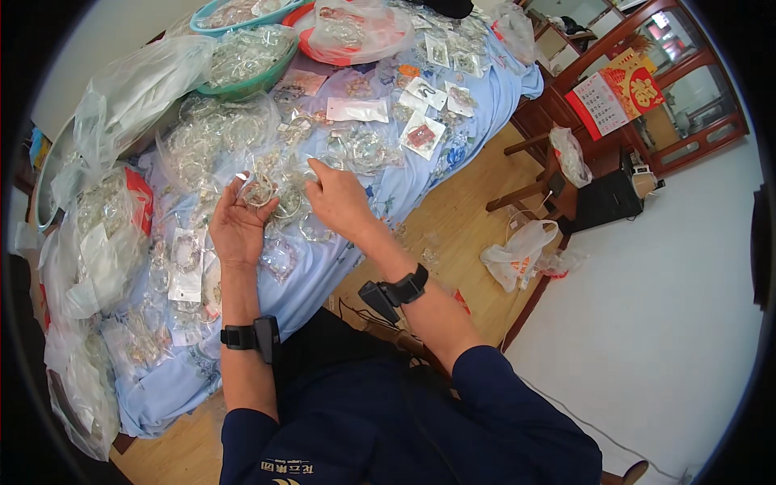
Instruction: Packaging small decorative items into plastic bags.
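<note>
My left hand (241,225) is turned palm up over the near side of the covered table. Its fingers and thumb curl round a pale ring-shaped bracelet (259,192), which seems to be in a clear plastic bag. Just right of it is my right hand (339,200), back upward, index finger reaching forward and the others folded in. Whether anything thin lies in those folded fingers is hidden. Between and below the hands lie several clear bags with beaded bracelets, among them a bag of purplish beads (279,257). A white-carded bracelet pack (187,263) lies left of my left forearm.
A green basin (250,90) and a red basin (301,39) hold bagged goods at the back. Large clear sacks (101,250) line the left side. Flat white packets (357,110) lie beyond my hands. At right stand a wooden chair (525,187) and a white bag (517,257).
</note>
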A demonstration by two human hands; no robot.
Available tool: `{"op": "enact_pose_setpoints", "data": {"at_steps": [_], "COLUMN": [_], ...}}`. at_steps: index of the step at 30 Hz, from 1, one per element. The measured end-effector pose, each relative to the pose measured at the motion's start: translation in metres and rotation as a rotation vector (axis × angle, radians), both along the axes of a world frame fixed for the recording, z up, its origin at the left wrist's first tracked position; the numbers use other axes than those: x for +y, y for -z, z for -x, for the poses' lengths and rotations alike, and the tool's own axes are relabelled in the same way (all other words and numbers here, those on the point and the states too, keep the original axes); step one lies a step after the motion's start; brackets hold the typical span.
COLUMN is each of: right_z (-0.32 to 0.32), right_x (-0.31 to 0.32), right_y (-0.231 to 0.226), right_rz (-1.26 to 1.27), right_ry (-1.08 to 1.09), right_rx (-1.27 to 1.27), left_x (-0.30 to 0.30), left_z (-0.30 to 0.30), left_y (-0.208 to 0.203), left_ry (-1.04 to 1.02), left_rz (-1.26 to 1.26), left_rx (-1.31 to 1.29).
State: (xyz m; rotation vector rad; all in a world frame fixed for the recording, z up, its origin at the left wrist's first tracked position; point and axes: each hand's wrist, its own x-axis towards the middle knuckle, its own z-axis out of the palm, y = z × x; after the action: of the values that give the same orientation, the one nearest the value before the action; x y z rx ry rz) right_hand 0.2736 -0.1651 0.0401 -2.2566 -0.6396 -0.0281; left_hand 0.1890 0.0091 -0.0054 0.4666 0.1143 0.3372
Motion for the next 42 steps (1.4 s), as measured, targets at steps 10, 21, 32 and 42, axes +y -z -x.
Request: {"op": "enact_pose_setpoints", "data": {"at_steps": [10,21,32,42], "right_z": [-0.069,-0.069,-0.084,-0.079], "right_x": [-0.072,-0.079,-0.119,-0.130], "right_y": [0.010,0.034,0.054,0.049], "right_rz": [0.221,0.083,-0.697,-1.052], "right_ry": [0.256,0.357,0.500,0.357], "right_rx": [-0.347,-0.247,0.230,0.435], "left_x": [-0.001,-0.004,0.003,0.001], "left_z": [-0.004,0.002,-0.002,-0.002], "left_y": [-0.003,-0.005,0.003,0.002], "left_ry": [0.029,0.035,0.041,0.038], "left_rz": [0.008,-0.003,-0.051,-0.033], "left_rx": [-0.035,-0.060,-0.035,-0.058]}}
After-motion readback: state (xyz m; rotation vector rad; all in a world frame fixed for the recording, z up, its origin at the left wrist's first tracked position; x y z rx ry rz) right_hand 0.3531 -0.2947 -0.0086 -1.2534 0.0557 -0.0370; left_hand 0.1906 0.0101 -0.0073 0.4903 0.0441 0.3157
